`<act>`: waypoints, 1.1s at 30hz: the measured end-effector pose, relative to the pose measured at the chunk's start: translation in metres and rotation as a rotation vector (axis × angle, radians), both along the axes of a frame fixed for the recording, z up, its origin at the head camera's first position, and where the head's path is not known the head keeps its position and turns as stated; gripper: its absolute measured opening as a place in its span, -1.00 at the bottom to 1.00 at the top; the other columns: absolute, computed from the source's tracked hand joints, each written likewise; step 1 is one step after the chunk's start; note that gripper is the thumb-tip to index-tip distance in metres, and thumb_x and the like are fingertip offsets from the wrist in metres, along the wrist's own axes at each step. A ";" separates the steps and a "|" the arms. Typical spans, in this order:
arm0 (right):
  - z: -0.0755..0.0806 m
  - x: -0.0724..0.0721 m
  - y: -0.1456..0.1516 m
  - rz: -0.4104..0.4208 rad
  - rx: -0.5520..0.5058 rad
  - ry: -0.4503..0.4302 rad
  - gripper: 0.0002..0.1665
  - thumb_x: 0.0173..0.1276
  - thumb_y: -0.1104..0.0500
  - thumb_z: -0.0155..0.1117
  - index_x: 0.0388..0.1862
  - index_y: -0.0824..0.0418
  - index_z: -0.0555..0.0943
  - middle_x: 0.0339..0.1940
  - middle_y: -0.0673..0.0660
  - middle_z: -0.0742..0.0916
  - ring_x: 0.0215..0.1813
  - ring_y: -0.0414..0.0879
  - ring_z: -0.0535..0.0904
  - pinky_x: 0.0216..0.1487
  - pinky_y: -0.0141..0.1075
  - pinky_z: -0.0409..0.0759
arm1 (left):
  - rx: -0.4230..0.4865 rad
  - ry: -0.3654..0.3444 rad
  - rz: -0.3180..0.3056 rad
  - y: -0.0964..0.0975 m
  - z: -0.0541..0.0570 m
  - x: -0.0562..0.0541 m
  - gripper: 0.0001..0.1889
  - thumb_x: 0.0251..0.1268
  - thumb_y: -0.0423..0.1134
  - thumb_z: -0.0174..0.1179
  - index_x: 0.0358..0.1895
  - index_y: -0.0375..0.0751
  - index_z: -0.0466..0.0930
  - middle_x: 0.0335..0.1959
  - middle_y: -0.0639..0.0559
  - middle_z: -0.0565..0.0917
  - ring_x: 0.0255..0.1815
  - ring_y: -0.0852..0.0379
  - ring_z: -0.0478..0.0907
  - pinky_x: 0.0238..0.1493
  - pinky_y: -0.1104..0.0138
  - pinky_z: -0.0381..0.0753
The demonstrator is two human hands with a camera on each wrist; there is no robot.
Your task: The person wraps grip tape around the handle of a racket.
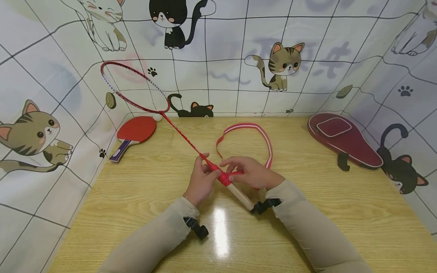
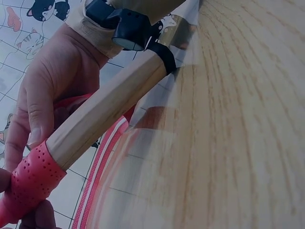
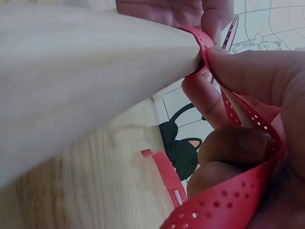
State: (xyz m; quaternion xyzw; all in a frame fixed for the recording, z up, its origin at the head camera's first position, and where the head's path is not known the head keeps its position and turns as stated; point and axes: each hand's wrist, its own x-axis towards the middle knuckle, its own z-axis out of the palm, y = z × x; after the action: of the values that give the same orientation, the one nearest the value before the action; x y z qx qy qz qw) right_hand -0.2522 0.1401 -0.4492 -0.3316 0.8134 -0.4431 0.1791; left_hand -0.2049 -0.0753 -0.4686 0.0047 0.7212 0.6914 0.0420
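Observation:
A red badminton racket (image 1: 182, 133) slants over the table, its strung head up at the left and its bare wooden handle (image 2: 107, 107) toward the person. Red perforated grip tape (image 2: 35, 181) is wound around the top of the handle. My left hand (image 1: 201, 182) holds the racket at this wrapped part, thumb and fingers on either side. With thumb and curled fingers my right hand (image 1: 255, 173) pinches the tape's running length (image 3: 228, 200) beside the handle. The loose tape (image 1: 267, 142), red with a white stripe, loops behind the right hand onto the table.
At the back left lies a red table tennis paddle (image 1: 138, 129) with a white ball (image 1: 157, 117) by it. A dark red paddle case (image 1: 341, 138) rests at the back right. Cat-patterned cloth (image 1: 225, 76) walls the table (image 1: 143, 212) at the back and sides.

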 end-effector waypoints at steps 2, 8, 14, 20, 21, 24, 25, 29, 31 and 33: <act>0.001 0.000 0.000 0.003 0.004 -0.008 -0.41 0.46 0.28 0.40 0.41 -0.06 0.58 -0.04 0.00 0.77 -0.16 -0.06 0.71 -0.19 -0.25 0.63 | 0.006 0.003 0.004 0.000 0.001 0.000 -0.30 0.45 -0.40 0.18 0.57 -0.19 0.09 0.01 -0.28 0.66 -0.05 0.01 0.69 0.08 0.29 0.59; 0.003 0.000 -0.001 0.001 0.020 -0.066 -0.41 0.52 0.31 0.31 0.46 -0.06 0.54 -0.01 -0.01 0.79 0.00 -0.09 0.73 0.06 -0.14 0.67 | 0.015 0.010 0.009 0.001 0.002 -0.001 -0.30 0.41 -0.44 0.14 0.56 -0.23 0.08 0.03 -0.32 0.66 -0.02 -0.03 0.70 0.07 0.31 0.60; 0.003 -0.001 -0.001 0.027 0.014 -0.092 -0.38 0.54 0.32 0.28 0.50 -0.08 0.52 -0.04 -0.02 0.82 -0.01 -0.07 0.74 0.08 -0.11 0.64 | 0.023 0.010 0.003 0.001 0.004 0.000 -0.29 0.39 -0.46 0.12 0.55 -0.21 0.08 0.09 -0.35 0.66 0.06 -0.09 0.69 0.15 0.24 0.60; 0.004 -0.001 -0.002 0.037 0.008 -0.060 -0.36 0.49 0.30 0.35 0.48 -0.08 0.54 -0.09 -0.02 0.80 -0.05 -0.02 0.72 -0.01 -0.13 0.64 | 0.026 0.002 0.005 0.001 0.006 0.000 -0.28 0.35 -0.47 0.11 0.56 -0.13 0.10 0.11 -0.30 0.67 0.13 -0.11 0.67 0.22 0.16 0.56; 0.005 -0.001 -0.002 0.039 0.006 -0.057 -0.37 0.49 0.30 0.36 0.48 -0.08 0.54 -0.09 -0.01 0.79 -0.05 -0.02 0.71 -0.02 -0.14 0.64 | 0.024 0.003 0.005 0.001 0.006 0.000 -0.27 0.34 -0.46 0.11 0.56 -0.13 0.10 0.11 -0.29 0.67 0.13 -0.11 0.67 0.22 0.16 0.56; 0.006 -0.001 -0.002 0.036 0.000 -0.056 -0.37 0.48 0.28 0.38 0.47 -0.07 0.55 -0.10 0.00 0.78 -0.08 -0.01 0.71 -0.05 -0.16 0.66 | 0.026 0.011 -0.001 0.000 0.004 -0.002 -0.26 0.35 -0.43 0.13 0.57 -0.13 0.09 0.10 -0.29 0.67 0.11 -0.09 0.67 0.22 0.17 0.57; 0.006 -0.001 -0.002 0.034 -0.002 -0.055 -0.38 0.48 0.28 0.38 0.46 -0.07 0.55 -0.10 0.00 0.78 -0.10 -0.02 0.71 -0.06 -0.17 0.66 | 0.025 0.017 -0.006 0.000 0.004 -0.002 -0.27 0.37 -0.42 0.14 0.57 -0.13 0.09 0.09 -0.29 0.67 0.10 -0.09 0.68 0.21 0.18 0.58; 0.005 0.000 -0.002 0.018 -0.012 -0.044 -0.39 0.47 0.30 0.38 0.44 -0.06 0.57 -0.07 0.00 0.76 -0.08 0.01 0.70 -0.07 -0.19 0.71 | 0.023 0.029 -0.019 -0.001 0.001 -0.002 -0.27 0.47 -0.31 0.25 0.58 -0.08 0.07 0.07 -0.26 0.67 0.05 -0.05 0.68 0.13 0.25 0.61; 0.003 0.001 -0.002 0.008 -0.010 -0.037 -0.40 0.46 0.30 0.39 0.42 -0.06 0.58 -0.06 0.00 0.75 -0.06 0.04 0.69 -0.08 -0.19 0.72 | 0.009 0.024 -0.017 -0.001 0.000 -0.001 -0.26 0.49 -0.26 0.29 0.58 -0.07 0.06 0.04 -0.23 0.67 0.00 -0.03 0.68 0.05 0.27 0.61; 0.000 0.002 -0.001 -0.001 -0.006 -0.036 -0.41 0.46 0.29 0.39 0.41 -0.06 0.59 -0.05 0.01 0.74 -0.04 0.06 0.68 -0.08 -0.19 0.73 | -0.007 0.012 -0.008 -0.001 -0.001 0.000 -0.24 0.48 -0.24 0.32 0.58 -0.09 0.07 0.01 -0.22 0.67 -0.06 -0.01 0.67 -0.02 0.28 0.59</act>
State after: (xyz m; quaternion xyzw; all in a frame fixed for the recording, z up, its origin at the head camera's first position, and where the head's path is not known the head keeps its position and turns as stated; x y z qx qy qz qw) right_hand -0.2499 0.1388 -0.4488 -0.3237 0.8088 -0.4517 0.1924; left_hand -0.2049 -0.0763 -0.4699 0.0116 0.7238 0.6887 0.0403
